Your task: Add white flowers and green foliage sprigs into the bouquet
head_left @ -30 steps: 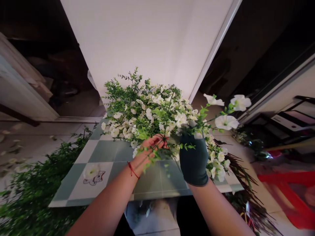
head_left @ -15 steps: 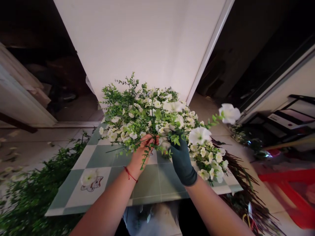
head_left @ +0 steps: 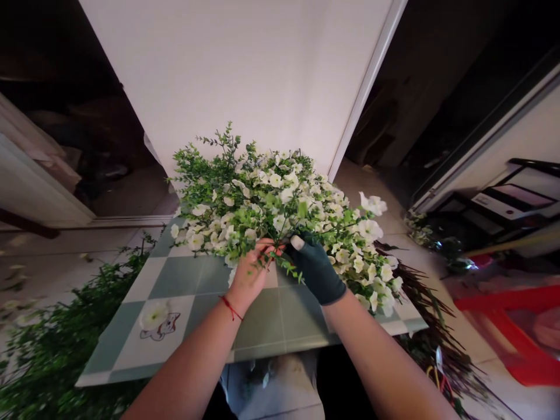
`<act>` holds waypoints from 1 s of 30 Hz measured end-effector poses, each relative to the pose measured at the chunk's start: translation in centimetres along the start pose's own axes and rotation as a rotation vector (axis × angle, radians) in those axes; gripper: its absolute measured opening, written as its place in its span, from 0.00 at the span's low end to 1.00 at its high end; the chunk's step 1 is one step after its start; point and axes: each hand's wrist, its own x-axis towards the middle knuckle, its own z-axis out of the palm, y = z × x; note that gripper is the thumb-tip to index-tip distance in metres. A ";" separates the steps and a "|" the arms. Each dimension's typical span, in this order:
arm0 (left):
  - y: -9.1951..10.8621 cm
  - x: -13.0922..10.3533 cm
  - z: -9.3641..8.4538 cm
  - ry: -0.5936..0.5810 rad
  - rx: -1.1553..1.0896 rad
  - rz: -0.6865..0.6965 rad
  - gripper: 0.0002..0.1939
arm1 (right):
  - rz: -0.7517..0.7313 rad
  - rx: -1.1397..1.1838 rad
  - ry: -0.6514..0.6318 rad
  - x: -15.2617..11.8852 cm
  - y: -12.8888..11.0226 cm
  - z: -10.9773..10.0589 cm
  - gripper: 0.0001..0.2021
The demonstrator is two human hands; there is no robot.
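Note:
Bare, with a red string at the wrist, my left hand (head_left: 254, 269) is closed on thin green stems at the near edge of the flower pile. My right hand (head_left: 315, 268) wears a dark green glove that leaves the thumb tip bare; its fingers are closed round stems beside the left fingers. White flowers with green leaves (head_left: 280, 192) spread behind and around both hands, and a leafy sprig (head_left: 289, 267) hangs below them. Where the stems meet between the hands is partly hidden by fingers. One loose white flower (head_left: 153, 315) lies at the left of the checkered table (head_left: 175, 280).
Dark green foliage (head_left: 65, 344) fills the floor at the left. Brown-red stems (head_left: 431, 315) lie right of the table, near a red plastic stool (head_left: 507, 303). A white panel (head_left: 245, 70) stands behind the flowers, and a black rack (head_left: 511, 198) is at far right.
My right hand has moved in closer to my left fingers. The large white blooms near it have swung back and no longer stick out far to the right. The hanging sprig now points rightward.

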 end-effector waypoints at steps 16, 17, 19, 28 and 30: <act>-0.2 -0.3 0.4 0.006 -0.132 -0.199 0.16 | 0.093 -0.022 0.106 0.5 0.4 -0.3 0.27; -0.1 -0.2 0.4 0.010 -0.129 -0.199 0.16 | 0.086 -0.045 0.109 0.4 0.5 -0.3 0.27; -0.2 -0.1 0.3 0.028 -0.123 -0.195 0.16 | 0.068 -0.088 0.114 0.1 0.6 -0.3 0.26; -0.7 0.1 0.3 0.058 -0.107 -0.194 0.21 | -0.015 -0.160 0.107 -0.8 0.4 1.2 0.22; -0.5 0.0 0.4 0.054 -0.097 -0.184 0.19 | -0.033 -0.157 0.116 -0.7 0.4 1.2 0.22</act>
